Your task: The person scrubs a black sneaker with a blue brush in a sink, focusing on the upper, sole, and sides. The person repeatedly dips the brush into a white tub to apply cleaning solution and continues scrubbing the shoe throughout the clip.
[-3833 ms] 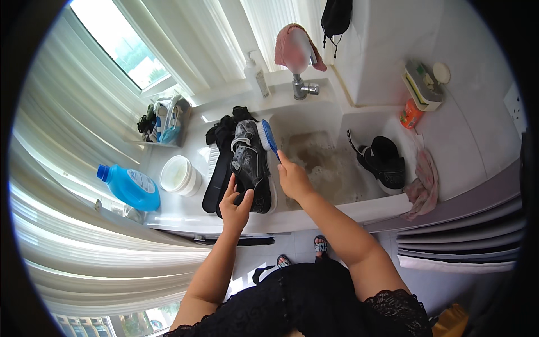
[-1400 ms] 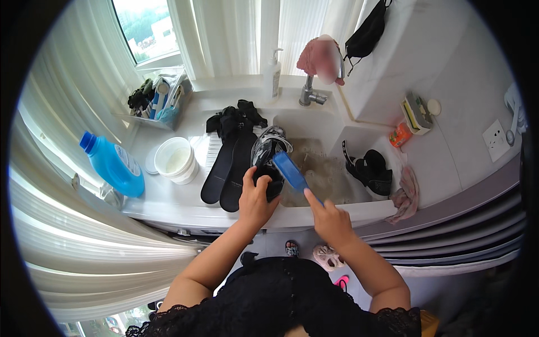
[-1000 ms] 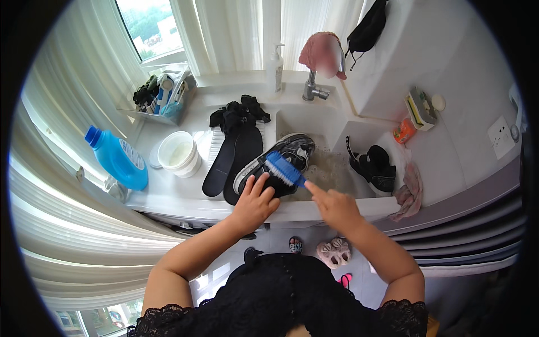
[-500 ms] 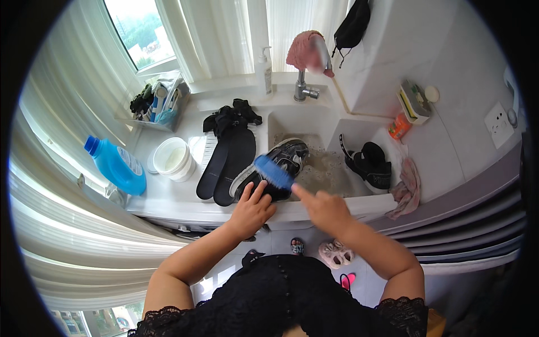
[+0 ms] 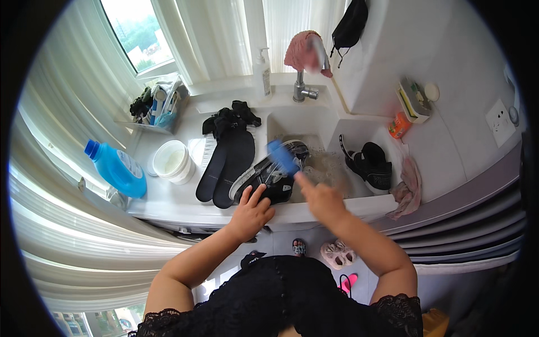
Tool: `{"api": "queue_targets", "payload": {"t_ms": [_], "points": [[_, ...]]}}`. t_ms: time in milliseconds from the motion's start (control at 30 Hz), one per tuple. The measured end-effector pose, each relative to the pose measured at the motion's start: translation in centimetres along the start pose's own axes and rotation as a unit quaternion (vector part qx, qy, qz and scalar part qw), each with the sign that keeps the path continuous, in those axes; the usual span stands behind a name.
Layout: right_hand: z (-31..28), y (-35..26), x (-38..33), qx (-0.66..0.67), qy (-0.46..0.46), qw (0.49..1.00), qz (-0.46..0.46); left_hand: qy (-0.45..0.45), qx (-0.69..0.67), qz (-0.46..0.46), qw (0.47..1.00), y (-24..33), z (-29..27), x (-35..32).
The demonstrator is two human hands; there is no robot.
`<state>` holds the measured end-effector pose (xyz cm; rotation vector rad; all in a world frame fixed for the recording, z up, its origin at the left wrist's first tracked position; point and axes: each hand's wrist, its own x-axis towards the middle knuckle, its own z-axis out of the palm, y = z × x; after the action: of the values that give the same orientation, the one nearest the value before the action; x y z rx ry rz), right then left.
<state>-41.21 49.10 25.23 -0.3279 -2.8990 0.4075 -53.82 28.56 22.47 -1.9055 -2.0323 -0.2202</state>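
Observation:
A black sneaker (image 5: 279, 188) with a white sole lies tilted at the left edge of the sink (image 5: 300, 121), its toe over the murky water. My left hand (image 5: 251, 216) steadies it near the heel, fingers pressed on the shoe and its opening. In my right hand (image 5: 324, 202) is a blue scrubbing brush (image 5: 282, 158), blurred by motion, over the shoe's upper. The second black shoe (image 5: 370, 167) rests in the sink's right side. Two black insoles (image 5: 231, 168) lie on the washboard surface left of the sneaker, with black shoelaces (image 5: 229, 121) or cloth bunched behind them.
On the left counter stand a white tub (image 5: 172, 161), a blue detergent bottle (image 5: 118, 168) and a clear bin (image 5: 160, 106) of brushes. A pump bottle (image 5: 262, 73) and the faucet (image 5: 303, 90), draped with a pink cloth (image 5: 305, 51), are behind. A pink rag (image 5: 407, 188) hangs at right.
The brush in my right hand has moved up and slightly right across the shoe, uncovering more of its side. My left hand stays at the heel.

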Motion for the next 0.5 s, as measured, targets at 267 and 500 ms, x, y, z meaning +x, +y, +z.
{"api": "queue_targets", "payload": {"t_ms": [267, 500], "points": [[1.3, 3.7, 1.7, 0.006, 0.004, 0.995, 0.101, 0.018, 0.019, -0.008, 1.0, 0.3, 0.2, -0.4], [0.6, -0.3, -0.4, 0.004, 0.014, 1.0, 0.028, 0.032, 0.009, -0.018, 0.999, 0.1, 0.5, -0.9]]}}
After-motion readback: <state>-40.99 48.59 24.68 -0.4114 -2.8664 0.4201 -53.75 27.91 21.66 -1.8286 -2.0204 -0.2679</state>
